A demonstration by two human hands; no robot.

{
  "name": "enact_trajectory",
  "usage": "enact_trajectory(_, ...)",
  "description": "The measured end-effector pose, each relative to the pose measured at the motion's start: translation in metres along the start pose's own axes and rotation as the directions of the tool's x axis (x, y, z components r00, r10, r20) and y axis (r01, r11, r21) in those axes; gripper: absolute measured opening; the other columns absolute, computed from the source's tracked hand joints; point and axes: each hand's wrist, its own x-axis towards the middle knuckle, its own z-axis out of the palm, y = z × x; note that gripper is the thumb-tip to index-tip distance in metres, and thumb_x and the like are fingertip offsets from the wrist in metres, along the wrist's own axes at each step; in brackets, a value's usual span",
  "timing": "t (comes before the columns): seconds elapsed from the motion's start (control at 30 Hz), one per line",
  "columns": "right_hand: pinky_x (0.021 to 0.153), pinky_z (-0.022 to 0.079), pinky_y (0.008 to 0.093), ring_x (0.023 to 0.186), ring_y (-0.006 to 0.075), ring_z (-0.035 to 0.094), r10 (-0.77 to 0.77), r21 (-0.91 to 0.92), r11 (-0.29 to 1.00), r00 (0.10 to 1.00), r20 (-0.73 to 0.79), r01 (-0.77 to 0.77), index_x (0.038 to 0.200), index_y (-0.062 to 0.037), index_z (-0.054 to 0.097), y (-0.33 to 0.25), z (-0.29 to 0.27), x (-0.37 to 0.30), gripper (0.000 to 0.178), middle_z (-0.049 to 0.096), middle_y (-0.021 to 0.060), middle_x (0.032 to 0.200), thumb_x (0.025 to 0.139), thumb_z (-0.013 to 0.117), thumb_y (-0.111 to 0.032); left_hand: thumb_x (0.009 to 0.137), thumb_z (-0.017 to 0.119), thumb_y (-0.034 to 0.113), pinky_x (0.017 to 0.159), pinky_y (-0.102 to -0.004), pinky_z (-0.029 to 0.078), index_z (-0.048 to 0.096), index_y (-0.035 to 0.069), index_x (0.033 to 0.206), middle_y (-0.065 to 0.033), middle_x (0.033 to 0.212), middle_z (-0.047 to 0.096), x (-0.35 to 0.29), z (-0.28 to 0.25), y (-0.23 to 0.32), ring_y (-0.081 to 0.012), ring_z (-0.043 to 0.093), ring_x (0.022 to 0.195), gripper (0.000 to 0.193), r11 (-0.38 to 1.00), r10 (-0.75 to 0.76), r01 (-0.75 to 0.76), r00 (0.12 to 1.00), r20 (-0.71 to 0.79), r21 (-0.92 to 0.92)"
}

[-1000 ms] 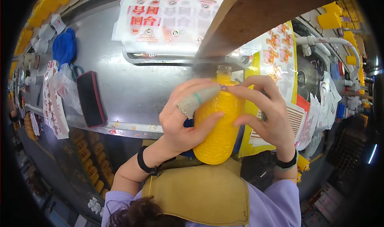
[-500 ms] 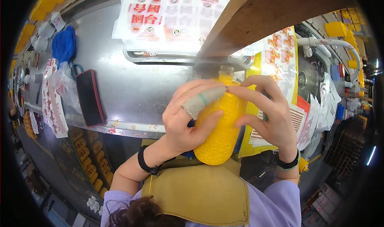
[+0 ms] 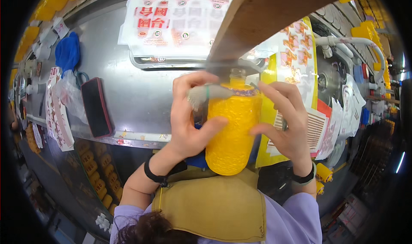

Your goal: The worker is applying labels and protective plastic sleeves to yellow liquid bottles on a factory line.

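A yellow bottle with an embossed surface and a clear neck leans between the worktop edge and my apron. Around its shoulder runs a narrow patterned band. My left hand grips the bottle's left side, thumb on its body. Its index finger, wearing a grey cloth finger cover, lies along the shoulder at the band. From the other side my right hand holds it with curved fingers: the thumb touches the body, and the index fingertip is near the band's right end. Slight blur covers the fingertips.
Printed sheets lie on a tray behind the bottle. A brown beam crosses overhead. On the left are a phone, a blue cloth and a plastic bag. Sticker sheets on yellow backing lie at right.
The patterned band now shows around the bottle's shoulder. The bottle stands straighter, and my left hand has shifted left along it; my right index finger has lifted slightly and moved right.
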Motion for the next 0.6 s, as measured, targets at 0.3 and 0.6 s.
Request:
enact_trajectory(0.3,0.091,0.054,0.0439,0.121,0.0427,0.060,0.075,0.046,0.996,0.988,0.132,-0.081,0.157,0.0115,0.023,-0.010,0.043,-0.065,0.139,0.044,0.0322,0.149,0.054,0.098,-0.044,0.107,0.026,0.062,0.110,-0.0397,0.025,0.064,0.001,0.129,-0.0135,0.119,0.038,0.017,-0.012,-0.006,-0.0278,0.035,0.114,0.075,0.970,-0.144,0.205,0.915,0.377,-0.128)
enact_trajectory(0.6,0.072,0.054,0.0358,0.082,0.0326,0.067,-0.196,-0.234,0.952,0.980,0.022,0.195,0.145,0.0181,0.042,-0.046,0.041,-0.073,0.085,0.046,0.0391,0.149,0.068,0.072,-0.002,0.108,0.020,0.061,0.113,-0.0399,0.024,0.062,-0.005,0.124,-0.0136,0.120,0.038,0.020,-0.008,-0.003,-0.0274,0.036,0.118,0.080,0.957,-0.193,0.256,0.912,0.361,-0.134)
